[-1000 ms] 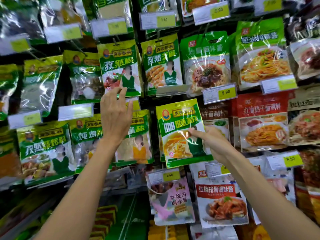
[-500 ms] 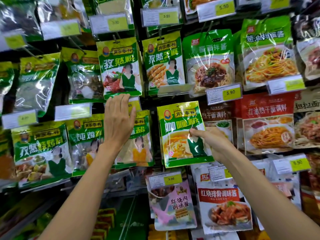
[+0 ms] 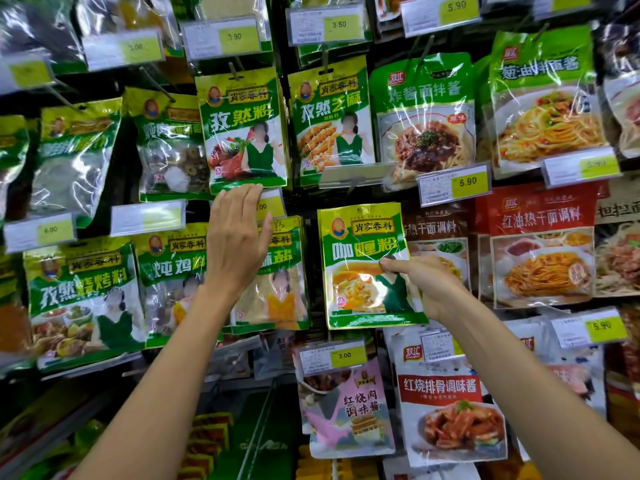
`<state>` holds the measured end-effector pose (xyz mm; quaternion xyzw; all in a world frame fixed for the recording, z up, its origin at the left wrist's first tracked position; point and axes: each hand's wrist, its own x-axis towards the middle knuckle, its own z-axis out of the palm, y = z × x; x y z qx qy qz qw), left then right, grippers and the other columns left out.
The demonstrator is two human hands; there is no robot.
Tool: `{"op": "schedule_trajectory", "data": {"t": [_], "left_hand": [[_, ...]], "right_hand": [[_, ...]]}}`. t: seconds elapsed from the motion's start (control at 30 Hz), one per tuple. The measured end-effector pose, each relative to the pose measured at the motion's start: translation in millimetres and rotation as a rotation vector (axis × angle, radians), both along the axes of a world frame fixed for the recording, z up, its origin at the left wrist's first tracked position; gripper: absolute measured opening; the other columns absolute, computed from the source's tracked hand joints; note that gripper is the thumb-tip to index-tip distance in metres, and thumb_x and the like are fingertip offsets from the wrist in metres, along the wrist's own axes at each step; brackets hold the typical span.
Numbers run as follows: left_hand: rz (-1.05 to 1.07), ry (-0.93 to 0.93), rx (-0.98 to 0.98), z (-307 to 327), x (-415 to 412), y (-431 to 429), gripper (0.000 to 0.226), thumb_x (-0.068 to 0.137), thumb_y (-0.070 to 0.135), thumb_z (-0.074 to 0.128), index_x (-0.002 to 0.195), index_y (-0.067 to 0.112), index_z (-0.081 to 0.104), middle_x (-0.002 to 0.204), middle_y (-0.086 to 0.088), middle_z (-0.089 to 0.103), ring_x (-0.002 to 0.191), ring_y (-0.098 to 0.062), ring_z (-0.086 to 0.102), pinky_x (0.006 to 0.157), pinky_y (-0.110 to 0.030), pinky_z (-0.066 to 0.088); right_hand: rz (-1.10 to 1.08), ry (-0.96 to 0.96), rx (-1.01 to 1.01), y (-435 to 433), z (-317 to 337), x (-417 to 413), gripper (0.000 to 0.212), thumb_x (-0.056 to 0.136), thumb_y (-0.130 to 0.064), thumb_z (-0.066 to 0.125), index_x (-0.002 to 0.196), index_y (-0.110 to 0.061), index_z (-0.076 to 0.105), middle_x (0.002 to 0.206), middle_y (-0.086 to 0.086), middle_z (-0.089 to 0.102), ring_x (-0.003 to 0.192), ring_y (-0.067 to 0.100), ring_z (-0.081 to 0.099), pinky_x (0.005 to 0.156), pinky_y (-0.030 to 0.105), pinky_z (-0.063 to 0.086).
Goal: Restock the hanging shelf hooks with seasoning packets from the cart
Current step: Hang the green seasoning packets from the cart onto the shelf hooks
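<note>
Right hand (image 3: 427, 287) grip: glossy green-yellow packet (image 3: 360, 237)

I am pinching the right edge of a glossy green-and-yellow seasoning packet (image 3: 360, 244) with my right hand (image 3: 426, 289), holding it upright and face-on just right of the frame's centre, a bowl of yellow curry showing on its front. Whether its top is catching a hook, I cannot tell. Matching green packets (image 3: 242, 133) are hanging in rows across the centre and left, one from a thin metal hook (image 3: 234, 71) at upper centre.
</note>
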<state>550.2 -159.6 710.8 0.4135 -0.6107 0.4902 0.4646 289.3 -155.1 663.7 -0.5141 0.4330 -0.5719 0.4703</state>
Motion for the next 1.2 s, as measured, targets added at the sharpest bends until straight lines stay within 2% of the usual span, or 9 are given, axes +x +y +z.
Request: {"op": "schedule_trajectory", "data": {"t": [0.2,0.4,0.53,0.6,0.77,0.9,0.97,1.07,1.2], "left_hand": [[0.003,-0.004,-0.013,-0.2,-0.3,-0.6,0.041,0.098,0.022,0.044,0.126,-0.007,0.051,0.119,-0.025,0.058,0.112,-0.04,0.054,0.105,-0.05,0.037],[0.003,0.0,-0.006,-0.6,0.6,-2.1,0.041,0.098,0.022,0.046,0.127,-0.006,0.05,0.121,-0.024,0.057,0.114,-0.039,0.053,0.107,-0.049,0.036],[-0.002,0.001,-0.005,-0.9,0.8,-3.0,0.04,0.098,0.021,0.047,0.127,-0.006,0.05,0.121,-0.024,0.057,0.114,-0.039,0.053,0.107,-0.049,0.036],[-0.003,0.001,-0.005,-0.7,1.1,-3.5,0.04,0.098,0.022,0.046,0.127,-0.006,0.05,0.121,-0.024,0.057,0.115,-0.039,0.053,0.107,-0.049,0.035],[-0.011,0.004,-0.015,-0.8,0.6,-4.6,0.041,0.098,0.023,0.045,0.127,-0.005,0.05,0.121,-0.023,0.057,0.115,-0.038,0.053,0.108,-0.047,0.034],[-0.025,0.01,-0.029,-0.9,-0.7,-4.2,0.04,0.097,0.022,0.046,0.125,-0.005,0.051,0.119,-0.023,0.058,0.113,-0.038,0.054,0.107,-0.047,0.035],[-0.027,0.01,-0.032,-0.8,-0.9,-3.9,0.039,0.097,0.022,0.046,0.125,-0.005,0.052,0.119,-0.023,0.058,0.112,-0.038,0.054,0.106,-0.047,0.035],[-0.024,0.008,-0.029,-0.7,-1.0,-3.3,0.039,0.097,0.021,0.046,0.125,-0.005,0.052,0.119,-0.024,0.058,0.112,-0.038,0.054,0.106,-0.047,0.036],[-0.021,0.01,-0.028,-0.5,-1.5,-2.4,0.039,0.097,0.021,0.046,0.125,-0.005,0.051,0.118,-0.024,0.058,0.111,-0.038,0.053,0.104,-0.048,0.037]], "right_hand": [[0.0,0.002,-0.022,2.9,-0.1,0.2,0.019,0.088,-0.022,0.068,0.085,-0.003,0.065,0.073,0.002,0.066,0.052,0.001,0.058,0.04,0.015,0.042],[-0.011,0.031,-0.002,2.4,13.5,0.5,0.024,0.087,-0.022,0.07,0.1,-0.002,0.066,0.081,0.003,0.066,0.071,0.012,0.059,0.048,0.019,0.039],[0.007,0.067,0.024,2.3,13.1,-0.1,0.024,0.087,-0.019,0.069,0.104,-0.003,0.064,0.076,-0.001,0.061,0.055,0.003,0.052,0.034,0.013,0.038],[0.019,0.055,0.023,0.8,12.9,-1.9,0.025,0.087,-0.018,0.068,0.106,-0.002,0.064,0.079,0.0,0.063,0.06,0.004,0.054,0.032,0.012,0.038],[-0.071,0.138,-0.06,-6.9,13.5,-1.8,0.023,0.088,-0.018,0.068,0.091,0.004,0.062,0.089,0.014,0.066,0.076,0.021,0.06,0.058,0.024,0.042],[-0.231,0.233,-0.172,-16.9,2.9,3.4,0.045,0.089,-0.021,0.068,0.106,0.02,0.058,0.107,0.033,0.063,0.091,0.037,0.063,0.07,0.039,0.047],[-0.306,0.274,-0.226,-22.3,-1.2,6.7,0.042,0.087,-0.023,0.07,0.096,0.018,0.062,0.093,0.03,0.067,0.083,0.04,0.064,0.067,0.041,0.051],[-0.41,0.347,-0.264,-27.2,-3.3,12.5,0.045,0.086,-0.027,0.072,0.06,-0.003,0.045,0.054,0.006,0.042,0.047,0.018,0.037,0.046,0.026,0.026],[-0.449,0.343,-0.265,-36.2,-4.3,19.6,0.037,0.085,-0.027,0.072,0.064,-0.007,0.049,0.056,0.0,0.036,0.05,0.011,0.028,0.046,0.026,0.019]]}}
